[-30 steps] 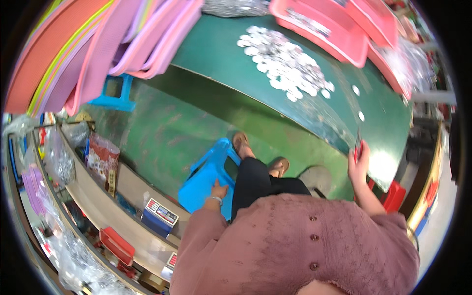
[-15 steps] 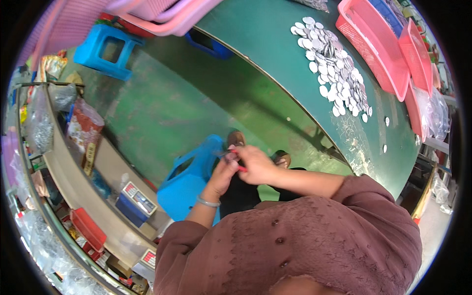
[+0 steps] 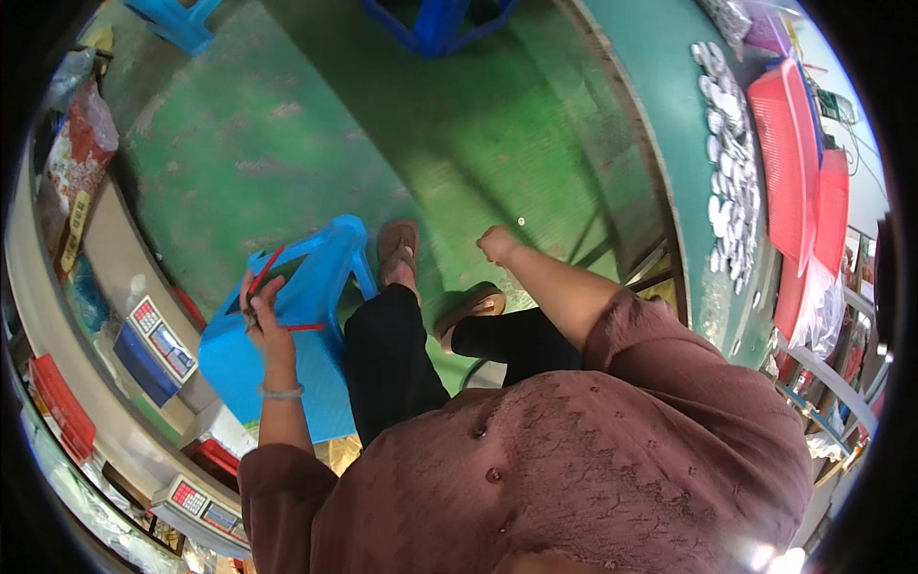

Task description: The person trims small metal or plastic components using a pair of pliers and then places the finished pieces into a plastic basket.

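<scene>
My left hand [image 3: 267,311] is raised over the blue plastic stool [image 3: 268,383], its fingers curled round red-handled pliers [image 3: 306,327]. The two handles stick out on either side of the fingers; the jaws are not clear to see. My right hand [image 3: 495,246] hangs over the green floor, between my feet and the green table [image 3: 631,57], well apart from the left. Its fingers are curled in, and whatever may be inside is hidden. On the table, a long heap of silvery round discs [image 3: 732,172] lies out of reach of both hands.
Pink baskets [image 3: 786,158] stand behind the discs. Along the left run shelves [image 3: 143,253] with two scales [image 3: 163,340], a red tray [image 3: 62,407] and bagged goods. Another blue stool [image 3: 430,33] is at the far side. My sandalled feet [image 3: 398,251] are beside the near stool.
My hands, together before, are now apart: the left went left with the pliers, the right moved right. The view has shifted, with the table now farther toward the right edge.
</scene>
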The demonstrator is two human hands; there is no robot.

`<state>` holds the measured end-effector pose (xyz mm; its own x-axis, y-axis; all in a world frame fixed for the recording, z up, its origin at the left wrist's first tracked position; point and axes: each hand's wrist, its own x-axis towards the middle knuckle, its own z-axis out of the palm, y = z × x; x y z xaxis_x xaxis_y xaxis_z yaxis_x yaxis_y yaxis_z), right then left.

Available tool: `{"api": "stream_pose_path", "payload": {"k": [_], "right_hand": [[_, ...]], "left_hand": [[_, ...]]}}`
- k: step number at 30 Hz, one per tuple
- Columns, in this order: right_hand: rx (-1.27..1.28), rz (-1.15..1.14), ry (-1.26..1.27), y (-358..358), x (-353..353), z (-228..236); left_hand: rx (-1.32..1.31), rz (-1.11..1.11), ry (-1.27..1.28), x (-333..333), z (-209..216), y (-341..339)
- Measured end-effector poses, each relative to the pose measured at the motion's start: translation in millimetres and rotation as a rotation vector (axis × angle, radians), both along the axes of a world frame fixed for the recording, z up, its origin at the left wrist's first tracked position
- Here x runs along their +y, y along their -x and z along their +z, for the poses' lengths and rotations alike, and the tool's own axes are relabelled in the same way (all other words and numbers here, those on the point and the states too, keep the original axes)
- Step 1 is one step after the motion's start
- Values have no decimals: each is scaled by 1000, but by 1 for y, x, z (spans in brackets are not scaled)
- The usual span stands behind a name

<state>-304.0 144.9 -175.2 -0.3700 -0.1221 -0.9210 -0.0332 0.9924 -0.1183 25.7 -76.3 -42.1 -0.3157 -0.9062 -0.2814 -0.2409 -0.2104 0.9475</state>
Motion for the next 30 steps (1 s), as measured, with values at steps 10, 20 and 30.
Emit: {"api": "stream_pose_path", "payload": {"k": [10, 20, 30], "right_hand": [[179, -53, -293, 96, 65, -117], [187, -466, -392, 137, 149, -238], [93, 659, -257, 159, 226, -317]], "left_hand": [[-465, -104, 402, 14, -37, -37], [-581, 115, 295, -11, -35, -65], [-552, 114, 380, -4, -32, -54]]}}
